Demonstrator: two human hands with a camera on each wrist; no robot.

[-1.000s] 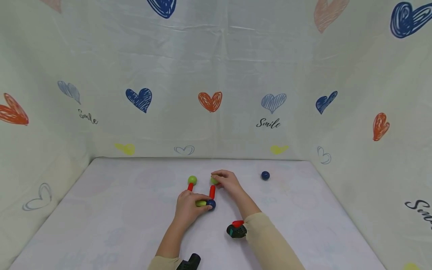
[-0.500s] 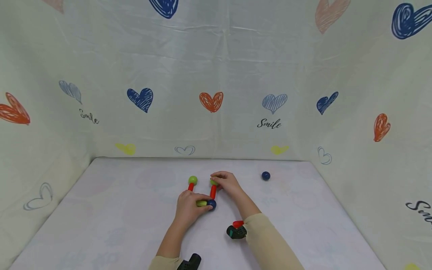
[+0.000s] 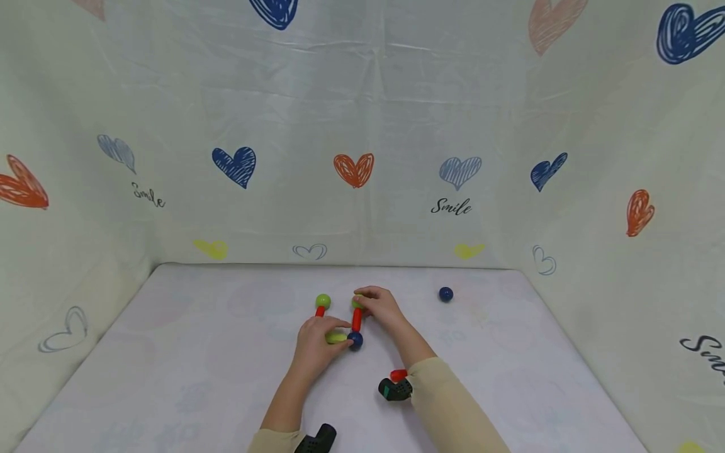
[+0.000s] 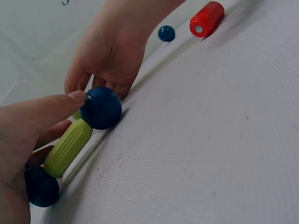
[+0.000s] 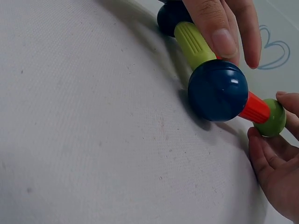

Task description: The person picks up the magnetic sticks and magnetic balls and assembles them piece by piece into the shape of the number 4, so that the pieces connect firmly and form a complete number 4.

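In the head view my left hand [image 3: 318, 343] holds the near side of a ball-and-stick toy, the thumb tip against a blue ball [image 4: 103, 108]. A lime-green stick [image 4: 69, 148] links that ball to a second blue ball [image 4: 42, 186] beside the palm. My right hand [image 3: 381, 304] pinches a green ball [image 5: 271, 119] between thumb and fingers. That ball meets the far end of a red stick [image 3: 357, 319], whose near end sits at the first blue ball. Another green ball [image 3: 323, 301] tops a second red stick [image 3: 320, 311], partly hidden by the left hand.
A loose blue ball [image 3: 445, 294] lies at the back right of the white table [image 3: 187, 352]. One more red stick [image 4: 207, 19] lies by the right wrist, partly hidden in the head view. A heart-patterned cloth [image 3: 396, 226] stands behind the table.
My right hand has brought the green ball against the red stick, closing the small gap between them. The left fingers have drawn back slightly along the toy.
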